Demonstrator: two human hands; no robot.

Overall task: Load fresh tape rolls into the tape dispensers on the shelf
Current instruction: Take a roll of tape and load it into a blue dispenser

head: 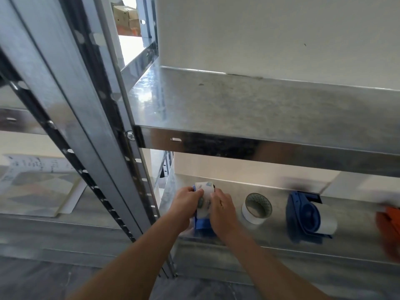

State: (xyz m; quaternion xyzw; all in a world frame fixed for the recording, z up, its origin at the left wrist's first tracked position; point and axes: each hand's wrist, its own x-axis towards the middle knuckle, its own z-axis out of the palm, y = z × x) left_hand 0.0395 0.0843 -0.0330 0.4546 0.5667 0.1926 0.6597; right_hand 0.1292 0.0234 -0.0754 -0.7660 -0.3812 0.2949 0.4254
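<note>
blue dispenser (203, 225) (303, 215) x2 | white tape roll (256, 207) (206, 194) (326, 223) x3 | orange item (388, 230) x1 | hand (188, 199) (223, 205) x2

Printed sheets (39, 187) lie flat at left; cardboard boxes (126, 17) beyond.

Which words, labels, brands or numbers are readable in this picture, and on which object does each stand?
No text can be quoted here.
On the held tape roll: small dark print on its white face, too blurred to read.
On the paper sheet behind the left upright: dark marks, too blurred to read.
On the cardboard boxes at the top: no legible print.
</note>
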